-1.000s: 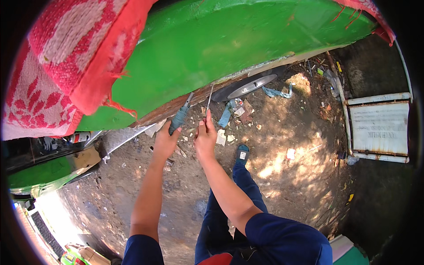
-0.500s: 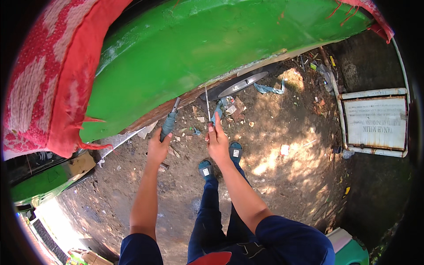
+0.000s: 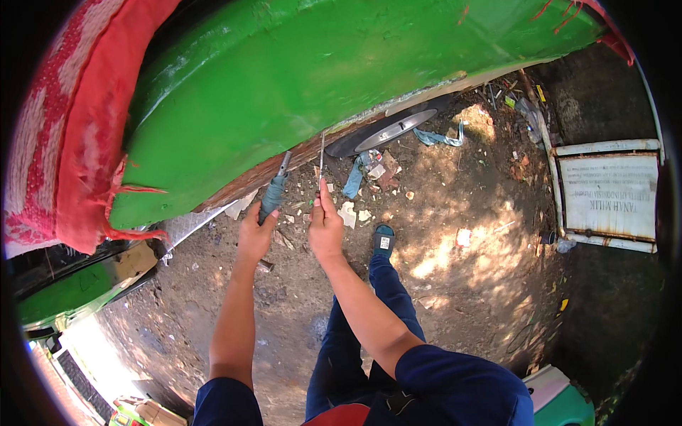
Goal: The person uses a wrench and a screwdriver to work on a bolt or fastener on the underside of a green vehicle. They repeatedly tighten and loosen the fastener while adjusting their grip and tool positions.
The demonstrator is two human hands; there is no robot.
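Observation:
My left hand point(image 3: 256, 233) grips a tool with a grey-blue handle point(image 3: 272, 195); its metal tip points up at the lower rim of a big green painted body panel point(image 3: 341, 78). My right hand point(image 3: 325, 226) pinches a thin metal rod or blade point(image 3: 322, 153) that stands upright against the same rusty lower edge. Both arms reach forward from the lower edge of the view, side by side. My legs in blue trousers and one sandalled foot point(image 3: 383, 241) show below the hands.
A red and white cloth point(image 3: 64, 156) hangs over the panel's left side. A wheel rim point(image 3: 394, 129) lies under the panel. Scraps of paper and rags litter the dirt ground point(image 3: 455, 234). A white framed sign board point(image 3: 611, 195) lies at right.
Both hands have kept hold of their tools and shifted slightly right and up along the panel's lower edge. The view has swung, showing more of the green panel.

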